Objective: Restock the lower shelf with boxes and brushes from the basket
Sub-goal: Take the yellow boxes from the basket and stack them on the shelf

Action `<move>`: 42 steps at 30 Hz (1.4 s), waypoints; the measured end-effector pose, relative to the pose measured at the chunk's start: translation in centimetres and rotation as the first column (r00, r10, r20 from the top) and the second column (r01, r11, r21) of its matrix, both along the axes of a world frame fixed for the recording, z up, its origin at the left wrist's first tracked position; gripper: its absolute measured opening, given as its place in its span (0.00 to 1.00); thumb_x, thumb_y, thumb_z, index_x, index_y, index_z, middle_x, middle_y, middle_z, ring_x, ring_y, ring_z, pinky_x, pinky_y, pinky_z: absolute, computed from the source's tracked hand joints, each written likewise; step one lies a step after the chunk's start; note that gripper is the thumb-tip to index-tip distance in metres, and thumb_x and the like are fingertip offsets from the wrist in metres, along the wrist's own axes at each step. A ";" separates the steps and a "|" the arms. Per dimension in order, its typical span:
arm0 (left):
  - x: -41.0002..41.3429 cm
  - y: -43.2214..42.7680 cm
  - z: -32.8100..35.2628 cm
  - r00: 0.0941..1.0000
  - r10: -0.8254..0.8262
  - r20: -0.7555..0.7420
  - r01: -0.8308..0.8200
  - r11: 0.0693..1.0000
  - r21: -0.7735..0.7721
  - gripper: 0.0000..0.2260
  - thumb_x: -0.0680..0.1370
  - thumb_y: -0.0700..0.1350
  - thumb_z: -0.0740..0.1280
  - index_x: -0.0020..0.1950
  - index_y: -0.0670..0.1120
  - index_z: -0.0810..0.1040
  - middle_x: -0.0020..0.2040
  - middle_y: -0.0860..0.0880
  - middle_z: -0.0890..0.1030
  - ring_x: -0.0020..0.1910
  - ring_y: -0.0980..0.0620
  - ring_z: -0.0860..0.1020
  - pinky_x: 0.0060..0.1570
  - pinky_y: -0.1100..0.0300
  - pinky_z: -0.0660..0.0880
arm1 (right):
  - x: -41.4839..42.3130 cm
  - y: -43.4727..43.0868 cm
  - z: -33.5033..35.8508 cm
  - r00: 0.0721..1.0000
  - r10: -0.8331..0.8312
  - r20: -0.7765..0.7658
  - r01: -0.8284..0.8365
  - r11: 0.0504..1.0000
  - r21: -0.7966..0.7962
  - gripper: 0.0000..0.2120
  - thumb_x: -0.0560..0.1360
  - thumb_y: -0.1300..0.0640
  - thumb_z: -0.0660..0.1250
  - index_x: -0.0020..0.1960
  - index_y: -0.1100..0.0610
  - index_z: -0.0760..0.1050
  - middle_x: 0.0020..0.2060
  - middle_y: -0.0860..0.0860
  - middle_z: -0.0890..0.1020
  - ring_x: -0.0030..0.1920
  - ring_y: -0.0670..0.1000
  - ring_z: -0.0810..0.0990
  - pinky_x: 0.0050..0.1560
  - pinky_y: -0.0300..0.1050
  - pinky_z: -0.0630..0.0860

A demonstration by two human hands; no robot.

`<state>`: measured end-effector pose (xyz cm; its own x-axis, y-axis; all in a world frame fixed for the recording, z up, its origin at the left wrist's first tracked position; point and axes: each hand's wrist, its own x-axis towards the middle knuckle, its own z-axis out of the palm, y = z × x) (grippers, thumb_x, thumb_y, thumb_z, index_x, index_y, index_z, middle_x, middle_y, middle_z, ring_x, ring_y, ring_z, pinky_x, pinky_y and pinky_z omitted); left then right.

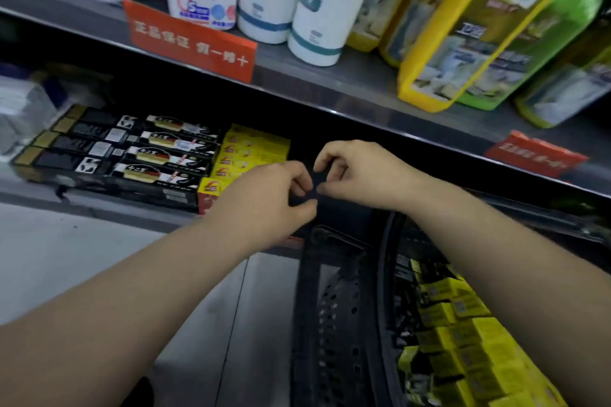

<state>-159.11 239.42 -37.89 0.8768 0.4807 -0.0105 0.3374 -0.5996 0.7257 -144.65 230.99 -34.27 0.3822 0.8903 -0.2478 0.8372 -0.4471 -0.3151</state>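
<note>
Both hands (310, 182) pinching small dark item, perforated black plastic basket (334, 324) below

Left hand (271, 198), right hand (357, 172), fingers curled, meeting

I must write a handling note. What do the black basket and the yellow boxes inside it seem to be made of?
The basket looks like moulded plastic with a matt finish: its wall has rows of punched holes. The yellow boxes look like printed cardboard, with sharp folded edges and a slight sheen, though blur leaves this open.
</note>
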 end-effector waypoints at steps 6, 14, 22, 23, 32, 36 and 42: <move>2.3 -7.0 2.0 0.921 -0.384 0.068 0.358 0.901 0.244 0.11 0.74 0.56 0.63 0.55 0.55 0.75 0.49 0.58 0.74 0.53 0.56 0.71 0.53 0.60 0.69 | 2.4 -13.2 1.9 0.940 -0.300 -0.165 0.325 0.934 0.151 0.09 0.70 0.58 0.72 0.40 0.47 0.74 0.29 0.43 0.78 0.28 0.39 0.73 0.35 0.34 0.71; 5.1 -16.8 2.5 0.814 -0.581 -0.010 0.570 0.796 0.204 0.09 0.77 0.52 0.61 0.56 0.54 0.74 0.53 0.58 0.77 0.54 0.57 0.73 0.52 0.57 0.74 | 4.6 -30.2 -4.9 0.870 -0.470 0.149 0.493 0.835 -0.245 0.19 0.72 0.60 0.67 0.62 0.53 0.71 0.57 0.51 0.76 0.55 0.52 0.77 0.55 0.44 0.72; 5.7 -19.8 0.5 0.814 -0.562 -0.147 0.565 0.825 -0.019 0.06 0.76 0.50 0.64 0.51 0.52 0.77 0.45 0.59 0.78 0.45 0.59 0.77 0.48 0.57 0.76 | 6.6 -32.0 -9.6 0.837 -0.536 0.111 0.548 0.824 -0.145 0.31 0.75 0.67 0.60 0.75 0.51 0.56 0.72 0.54 0.63 0.69 0.58 0.66 0.65 0.48 0.67; 5.6 -19.9 0.2 0.818 -0.553 -0.160 0.550 0.833 -0.065 0.05 0.76 0.49 0.65 0.51 0.52 0.77 0.43 0.59 0.78 0.44 0.60 0.77 0.47 0.59 0.76 | 6.9 -31.5 -10.1 0.852 -0.510 0.118 0.523 0.837 -0.160 0.31 0.75 0.67 0.59 0.75 0.50 0.57 0.73 0.54 0.63 0.70 0.58 0.64 0.67 0.48 0.65; 6.8 -20.6 -0.4 0.935 -0.317 -0.161 0.176 0.806 -0.566 0.16 0.79 0.57 0.58 0.60 0.50 0.74 0.55 0.53 0.78 0.54 0.54 0.77 0.58 0.56 0.73 | 4.2 -31.1 -3.3 0.909 -0.063 0.413 0.063 0.998 0.014 0.22 0.75 0.57 0.67 0.68 0.50 0.70 0.61 0.50 0.76 0.58 0.56 0.75 0.62 0.51 0.69; 7.0 -21.3 -0.1 0.899 -0.369 -0.235 -0.103 0.343 -0.934 0.21 0.77 0.62 0.57 0.51 0.47 0.79 0.45 0.48 0.86 0.44 0.49 0.84 0.39 0.57 0.80 | -2.1 -31.1 -1.6 0.886 0.107 0.452 -0.204 0.964 0.172 0.23 0.71 0.65 0.68 0.63 0.50 0.75 0.61 0.50 0.78 0.58 0.54 0.77 0.62 0.54 0.72; 6.6 -21.1 -1.3 0.931 -0.187 -0.314 -0.235 0.354 -0.905 0.14 0.76 0.51 0.65 0.51 0.42 0.80 0.42 0.42 0.84 0.40 0.45 0.81 0.37 0.54 0.77 | -2.8 -29.0 -3.0 0.958 -0.011 0.287 -0.052 0.976 0.210 0.23 0.73 0.65 0.65 0.67 0.53 0.71 0.64 0.52 0.76 0.60 0.54 0.77 0.64 0.49 0.70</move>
